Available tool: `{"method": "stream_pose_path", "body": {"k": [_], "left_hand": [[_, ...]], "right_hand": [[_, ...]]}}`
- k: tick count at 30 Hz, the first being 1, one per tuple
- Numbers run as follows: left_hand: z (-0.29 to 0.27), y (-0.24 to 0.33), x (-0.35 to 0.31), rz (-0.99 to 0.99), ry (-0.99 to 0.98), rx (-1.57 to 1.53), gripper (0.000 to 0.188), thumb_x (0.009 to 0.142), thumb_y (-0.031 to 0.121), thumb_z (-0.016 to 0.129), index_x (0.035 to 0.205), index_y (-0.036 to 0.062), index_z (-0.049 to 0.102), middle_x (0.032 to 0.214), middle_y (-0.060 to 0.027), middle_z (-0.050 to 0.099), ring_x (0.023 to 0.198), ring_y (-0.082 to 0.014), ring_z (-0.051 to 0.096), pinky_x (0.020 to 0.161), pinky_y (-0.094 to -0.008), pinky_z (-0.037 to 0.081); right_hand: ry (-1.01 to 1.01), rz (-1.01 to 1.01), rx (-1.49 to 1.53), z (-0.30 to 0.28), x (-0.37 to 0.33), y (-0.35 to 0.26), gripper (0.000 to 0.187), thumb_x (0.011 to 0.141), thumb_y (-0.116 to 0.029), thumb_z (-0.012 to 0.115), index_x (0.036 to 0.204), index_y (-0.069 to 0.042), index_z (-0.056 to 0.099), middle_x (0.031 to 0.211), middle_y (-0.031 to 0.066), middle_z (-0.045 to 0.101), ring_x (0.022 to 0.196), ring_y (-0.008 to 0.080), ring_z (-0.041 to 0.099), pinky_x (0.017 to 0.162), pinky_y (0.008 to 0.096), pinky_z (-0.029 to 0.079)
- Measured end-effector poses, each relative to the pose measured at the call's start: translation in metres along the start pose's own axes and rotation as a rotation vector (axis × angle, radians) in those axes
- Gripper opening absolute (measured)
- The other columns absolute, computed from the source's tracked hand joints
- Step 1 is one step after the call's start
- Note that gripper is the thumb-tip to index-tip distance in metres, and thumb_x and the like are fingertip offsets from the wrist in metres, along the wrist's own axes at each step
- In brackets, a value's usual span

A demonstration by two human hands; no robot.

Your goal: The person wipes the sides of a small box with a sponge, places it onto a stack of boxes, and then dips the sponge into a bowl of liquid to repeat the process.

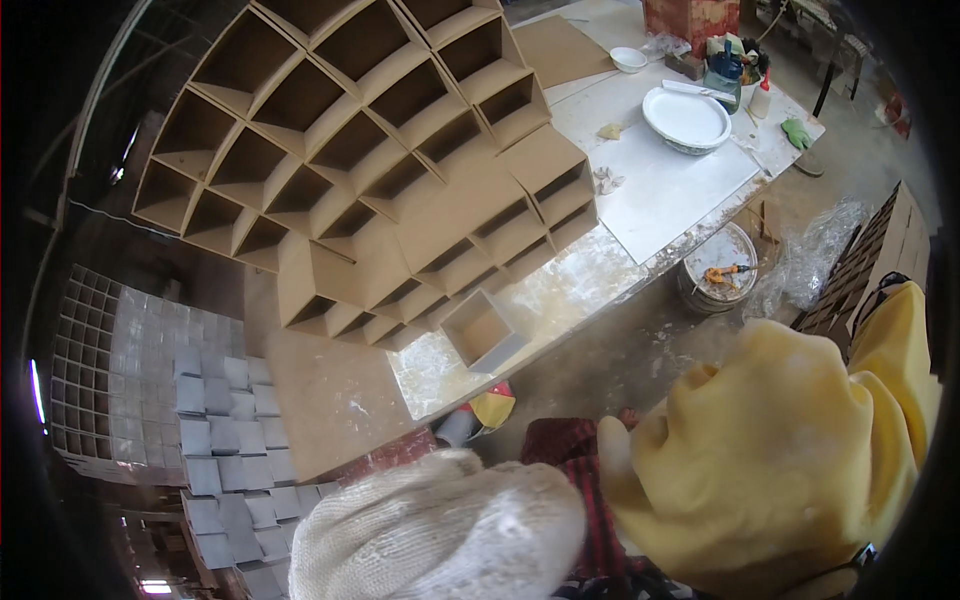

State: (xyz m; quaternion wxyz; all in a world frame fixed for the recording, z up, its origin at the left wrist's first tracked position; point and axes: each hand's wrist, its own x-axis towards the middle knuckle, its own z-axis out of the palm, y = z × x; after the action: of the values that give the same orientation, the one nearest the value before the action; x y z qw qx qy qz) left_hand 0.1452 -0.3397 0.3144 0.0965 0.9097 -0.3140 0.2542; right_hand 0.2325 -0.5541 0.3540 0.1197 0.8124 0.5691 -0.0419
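Note:
Close up at the bottom, my left hand (440, 535) wears a white knitted glove, dusty and smudged. Its fingers do not show separately, and I see nothing held in it. To its right, a large smooth yellow covering, like a glove or loose cloth, hides what seems to be my right hand (750, 460). Those fingers cannot be made out either. Both hands are up near the head, apart from the table. Beyond them, a large brown fibreboard rack (450, 210) of open square cells rests on the white-stained worktable (560, 285). A small open box (478, 332) sits at the near edge.
A white bowl (687, 118), small bowl (629, 60), bottle with a red tip (760, 98) and green glove (796, 134) are on the table. A bucket (718, 268) with an orange-handled tool stands beside it. Grey boxes (225, 430) are stacked at left, another rack (865, 255) at right.

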Motion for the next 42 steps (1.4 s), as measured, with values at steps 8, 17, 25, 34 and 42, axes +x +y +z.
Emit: {"method": "stream_pose_path", "body": {"k": [8,17,25,34,42], "left_hand": [[-0.001,-0.001,-0.003,-0.034,-0.009,0.099,0.040,0.092,0.035,0.066,0.116,0.0031,0.071,0.080,-0.0106,0.069,0.066,-0.0230,0.068,0.063,-0.0336,0.057],[-0.014,-0.004,0.024,0.010,-0.145,-0.223,0.048,0.095,0.039,0.062,0.120,-0.0023,0.066,0.073,-0.0141,0.068,0.060,-0.0268,0.067,0.058,-0.0366,0.056],[-0.029,0.009,0.032,-0.268,-0.403,-0.164,0.054,0.107,0.035,0.036,0.116,-0.0079,0.067,0.085,-0.0189,0.072,0.069,-0.0233,0.072,0.064,-0.0346,0.060],[-0.026,0.008,0.029,-0.069,-0.181,-0.125,0.038,0.094,0.031,0.052,0.104,-0.0006,0.070,0.082,-0.0163,0.072,0.069,-0.0248,0.071,0.064,-0.0362,0.060],[-0.020,-0.001,0.026,0.003,-0.041,-0.188,0.025,0.082,0.027,0.066,0.094,0.0058,0.073,0.079,-0.0140,0.072,0.069,-0.0260,0.071,0.065,-0.0376,0.059]], "right_hand": [[-0.076,-0.067,0.021,-0.006,0.007,0.015,0.013,0.072,-0.025,0.071,0.065,-0.013,0.069,0.061,0.0022,0.063,0.057,0.0182,0.063,0.047,0.0337,0.049],[-0.657,-0.207,0.479,-0.016,0.040,0.035,0.011,0.071,-0.024,0.071,0.065,-0.015,0.069,0.061,0.0028,0.063,0.057,0.0185,0.064,0.046,0.0348,0.049],[0.027,-0.134,0.009,0.009,0.015,0.010,0.010,0.066,-0.024,0.072,0.073,-0.016,0.073,0.075,0.0024,0.068,0.068,0.0173,0.066,0.053,0.0347,0.051],[0.016,-0.103,-0.068,0.034,0.012,0.023,0.017,0.064,-0.026,0.073,0.079,-0.017,0.074,0.085,0.0018,0.069,0.076,0.0155,0.066,0.060,0.0324,0.051],[-0.003,-0.051,-0.163,0.034,0.007,0.026,0.023,0.063,-0.027,0.074,0.083,-0.018,0.075,0.093,0.0012,0.069,0.083,0.0140,0.066,0.066,0.0304,0.051]]}}
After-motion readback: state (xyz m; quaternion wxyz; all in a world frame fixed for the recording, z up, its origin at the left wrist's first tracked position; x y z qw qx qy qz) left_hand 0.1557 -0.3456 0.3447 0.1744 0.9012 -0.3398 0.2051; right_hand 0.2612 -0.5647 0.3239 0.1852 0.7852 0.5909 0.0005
